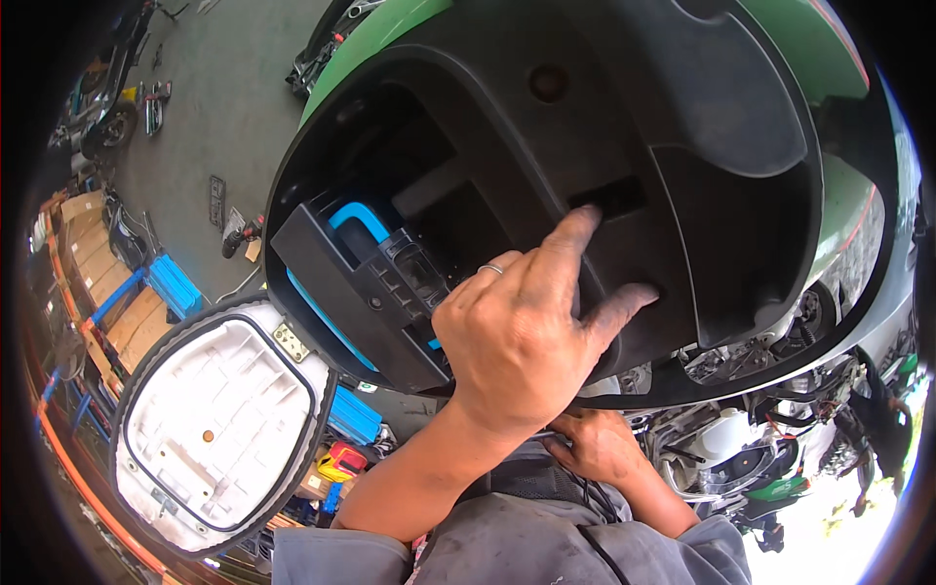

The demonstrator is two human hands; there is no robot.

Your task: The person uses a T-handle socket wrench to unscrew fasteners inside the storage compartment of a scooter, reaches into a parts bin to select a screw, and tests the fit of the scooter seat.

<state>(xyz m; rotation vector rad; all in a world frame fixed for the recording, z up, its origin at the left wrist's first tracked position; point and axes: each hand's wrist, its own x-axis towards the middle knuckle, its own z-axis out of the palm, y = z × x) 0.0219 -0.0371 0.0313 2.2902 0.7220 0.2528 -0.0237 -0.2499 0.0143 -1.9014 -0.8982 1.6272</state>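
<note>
A large black plastic under-seat storage bin (604,107) fills the middle of a green scooter. Over it reaches my left hand (526,327), a ring on one finger, with the index finger and thumb stretched apart. The index fingertip touches the edge of a rectangular slot (616,198); the thumb lies near the bin's surface. Left of this hand, a black box-like part with a blue handle (361,219) sits in the deeper hollow. My right hand (597,446) is low by the near rim, in front of my body. Its fingers are curled and partly hidden, beside dark cords.
The scooter seat (219,429) is tipped over to the left on its hinge (290,341), white underside up. A power drill (244,234) lies on the grey floor. Boxes (107,263) and blue crates (175,286) stand at the left. More scooter parts crowd the right.
</note>
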